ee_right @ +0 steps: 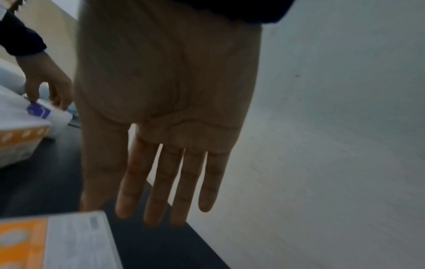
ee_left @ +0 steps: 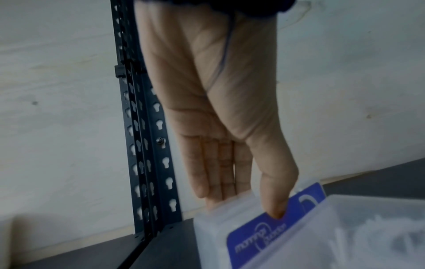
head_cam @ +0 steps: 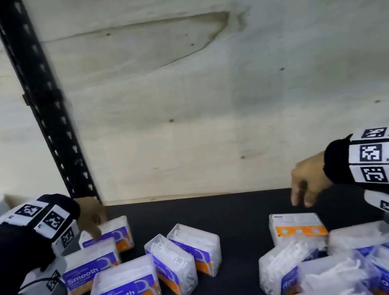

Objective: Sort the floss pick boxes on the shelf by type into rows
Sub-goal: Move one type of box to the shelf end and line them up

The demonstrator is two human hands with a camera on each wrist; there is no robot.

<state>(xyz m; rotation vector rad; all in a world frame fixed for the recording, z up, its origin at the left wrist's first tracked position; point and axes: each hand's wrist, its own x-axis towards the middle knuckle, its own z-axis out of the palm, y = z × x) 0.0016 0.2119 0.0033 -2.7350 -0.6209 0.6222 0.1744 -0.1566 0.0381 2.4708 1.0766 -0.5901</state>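
While left hand [head_cam: 93, 218] pinches rear box [head_cam: 115, 233], right hand [head_cam: 305, 183] hovers flat-fingered

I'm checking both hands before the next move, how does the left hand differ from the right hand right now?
The left hand pinches the rear box, thumb on its blue label; the right hand holds nothing. The left touches a box; the right hovers with straight fingers above the shelf. Both wear tagged wristbands.

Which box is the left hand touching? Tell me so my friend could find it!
Find the black metal shelf post on the left. At its foot is the rearmost clear plastic floss pick box with a blue and orange label. It alone has the left hand holding it.
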